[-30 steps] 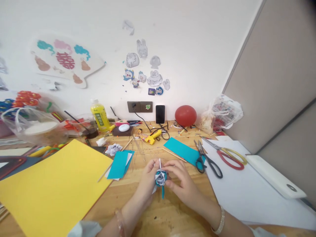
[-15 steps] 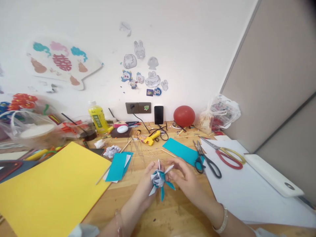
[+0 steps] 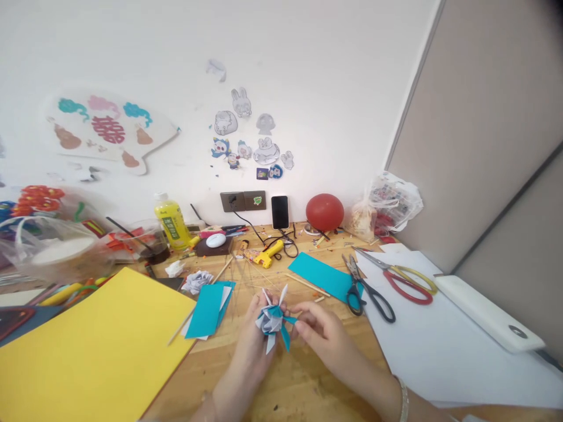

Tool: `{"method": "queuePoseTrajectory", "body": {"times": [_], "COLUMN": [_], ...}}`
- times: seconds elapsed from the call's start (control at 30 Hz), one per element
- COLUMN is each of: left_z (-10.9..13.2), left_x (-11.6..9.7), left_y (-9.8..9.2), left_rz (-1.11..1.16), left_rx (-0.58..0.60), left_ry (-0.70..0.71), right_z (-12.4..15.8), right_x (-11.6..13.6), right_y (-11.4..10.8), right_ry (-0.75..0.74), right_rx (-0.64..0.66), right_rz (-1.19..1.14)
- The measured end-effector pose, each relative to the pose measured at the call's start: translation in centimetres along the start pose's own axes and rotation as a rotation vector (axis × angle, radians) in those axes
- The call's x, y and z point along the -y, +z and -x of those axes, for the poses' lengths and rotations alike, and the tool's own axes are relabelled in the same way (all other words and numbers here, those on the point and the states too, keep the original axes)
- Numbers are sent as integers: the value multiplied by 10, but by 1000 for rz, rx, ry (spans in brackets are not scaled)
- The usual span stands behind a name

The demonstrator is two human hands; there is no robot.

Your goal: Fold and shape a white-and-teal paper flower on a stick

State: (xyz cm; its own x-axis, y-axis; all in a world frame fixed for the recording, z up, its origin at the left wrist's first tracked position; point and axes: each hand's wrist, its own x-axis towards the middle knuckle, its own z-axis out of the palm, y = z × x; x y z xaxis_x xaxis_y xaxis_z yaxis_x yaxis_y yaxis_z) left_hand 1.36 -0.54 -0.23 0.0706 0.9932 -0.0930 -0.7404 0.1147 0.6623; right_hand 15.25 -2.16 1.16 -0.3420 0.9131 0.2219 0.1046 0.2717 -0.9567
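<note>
Over the wooden table (image 3: 308, 381), both hands meet at a small folded paper flower (image 3: 271, 316), teal outside and white inside, with pointed petals sticking out. My left hand (image 3: 253, 346) is closed around its base from the left. My right hand (image 3: 317, 331) pinches a teal petal tip on its right side. A bracelet shows on my right wrist.
A large yellow sheet (image 3: 88, 346) lies at the left, folded teal paper (image 3: 209, 302) beside it, a teal strip (image 3: 323, 275) behind the hands. Black scissors (image 3: 365, 287) and red-handled scissors (image 3: 404, 278) lie on white paper (image 3: 440, 346) at the right. A yellow glue gun (image 3: 268, 253), bottle (image 3: 170, 223), phone (image 3: 280, 212) and red balloon (image 3: 324, 212) stand by the wall.
The paper flower has opened out from a tight bundle into spread petals. My right hand went from cupping it to pinching one petal. The view tilted slightly.
</note>
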Motion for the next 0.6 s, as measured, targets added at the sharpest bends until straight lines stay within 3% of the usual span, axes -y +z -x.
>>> {"method": "queuePoseTrajectory", "body": {"times": [0.2, 0.33, 0.5, 0.6], "left_z": [1, 4, 6, 6], "left_x": [1, -2, -6, -6], "left_y": [-1, 3, 6, 6], "left_rz": [23, 72, -65, -222], "left_rx": [-38, -114, 4, 62], "left_ry": [-40, -146, -296, -280], "right_z": [-1, -4, -7, -8], "right_x": [6, 10, 12, 11], "right_y": [-3, -10, -17, -19], "right_ry": [-39, -35, 17, -4], "right_rx": [-67, -99, -137, -121], "right_rz": [43, 37, 78, 109]}}
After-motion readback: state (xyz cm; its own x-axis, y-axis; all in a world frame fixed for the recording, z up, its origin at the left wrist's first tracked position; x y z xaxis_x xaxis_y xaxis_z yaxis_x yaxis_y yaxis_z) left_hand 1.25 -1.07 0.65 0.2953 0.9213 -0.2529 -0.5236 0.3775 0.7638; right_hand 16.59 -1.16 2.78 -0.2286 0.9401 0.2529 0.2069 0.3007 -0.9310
